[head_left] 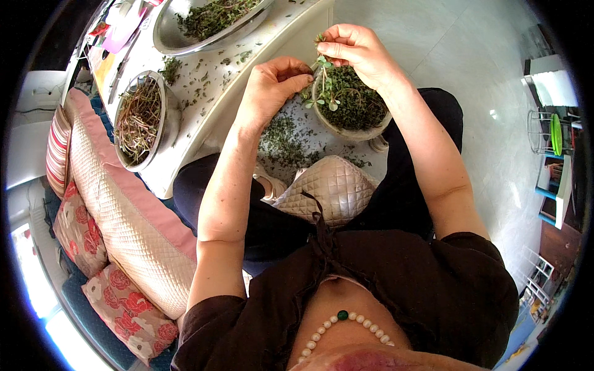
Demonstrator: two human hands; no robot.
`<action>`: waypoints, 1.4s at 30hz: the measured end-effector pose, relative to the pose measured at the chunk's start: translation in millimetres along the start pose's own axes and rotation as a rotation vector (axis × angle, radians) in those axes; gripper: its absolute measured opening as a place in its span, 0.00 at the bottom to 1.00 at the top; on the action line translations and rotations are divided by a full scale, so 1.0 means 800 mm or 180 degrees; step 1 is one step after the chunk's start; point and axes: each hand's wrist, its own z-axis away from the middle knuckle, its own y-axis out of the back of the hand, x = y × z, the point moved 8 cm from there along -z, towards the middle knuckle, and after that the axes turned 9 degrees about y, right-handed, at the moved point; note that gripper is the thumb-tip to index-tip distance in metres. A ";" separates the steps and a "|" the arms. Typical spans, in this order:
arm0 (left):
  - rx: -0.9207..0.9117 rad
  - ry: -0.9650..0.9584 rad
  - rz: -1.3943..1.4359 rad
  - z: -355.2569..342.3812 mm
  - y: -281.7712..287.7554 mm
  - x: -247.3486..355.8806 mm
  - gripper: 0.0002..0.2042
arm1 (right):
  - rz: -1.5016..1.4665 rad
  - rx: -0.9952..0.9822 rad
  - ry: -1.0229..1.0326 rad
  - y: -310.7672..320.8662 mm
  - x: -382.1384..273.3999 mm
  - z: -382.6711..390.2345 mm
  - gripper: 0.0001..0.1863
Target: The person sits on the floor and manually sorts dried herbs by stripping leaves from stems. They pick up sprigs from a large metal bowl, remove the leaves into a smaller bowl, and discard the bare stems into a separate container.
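Note:
A leafy green sprig (328, 83) hangs between my two hands, above a round basin (346, 132) of small picked leaves (356, 99). My right hand (359, 54) is closed, its thumb and fingers pinching the greens near the far rim. From the left, my left hand (273, 86) reaches in with thumb and forefinger pinched at the sprig's edge. What exactly lies between those fingertips is too small to make out. The basin stands low between my knees.
On the white table (201, 117) at left stand a metal bowl of bare stems (139, 117) and a larger metal basin (185, 46) of greens (216, 17). Leaf scraps (288, 141) litter the floor. A sofa (133, 216) with flowered cushions (127, 297) runs along the left.

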 end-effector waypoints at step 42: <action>0.0732 -0.1042 0.1423 -0.011 0.007 0.013 0.07 | -0.0896 0.1026 0.0332 0.079 0.000 0.000 0.07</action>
